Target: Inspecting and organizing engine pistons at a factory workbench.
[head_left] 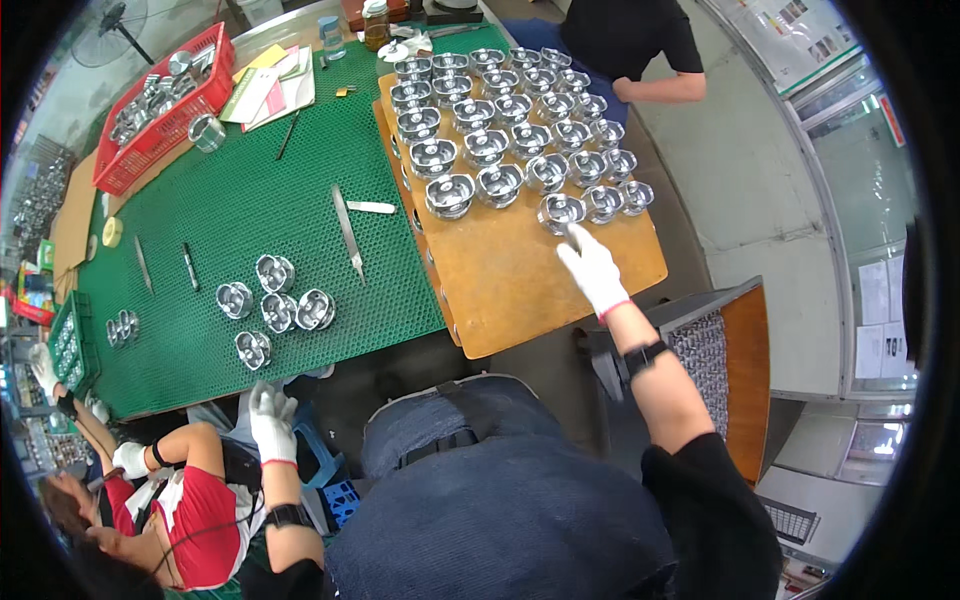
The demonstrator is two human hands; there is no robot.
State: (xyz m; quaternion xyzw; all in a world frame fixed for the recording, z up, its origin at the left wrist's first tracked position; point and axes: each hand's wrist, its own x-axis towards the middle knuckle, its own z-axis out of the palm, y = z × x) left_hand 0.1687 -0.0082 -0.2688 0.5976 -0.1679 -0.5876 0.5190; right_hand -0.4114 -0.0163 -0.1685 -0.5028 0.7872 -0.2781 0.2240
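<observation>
Closest below the lens is the person's dark blue lap (500,500), with both forearms rising past it. The right hand (593,270), in a white glove with a black band on the wrist, stretches out over the wooden board (520,290); its fingers are loosely spread, the forefinger tip just reaching the nearest shiny metal piston (560,211), and it grips nothing. Beyond those fingertips the rows of metal pistons (500,120) fill the far part of the board, standing side by side, open ends up. The left hand (270,420), also gloved in white, hovers at the near edge of the green mat (250,200), fingers spread open and empty; just ahead of its fingertips lies a small group of five pistons (272,300). Farther past them rest slim metal tools (348,233), and far off to the left of that hand's fingers sits a red basket (160,105) of metal parts. Near the left forearm, a seated person in a red top (195,530) works with white gloves. Another person in black (630,40) stands beyond the board's far end.
</observation>
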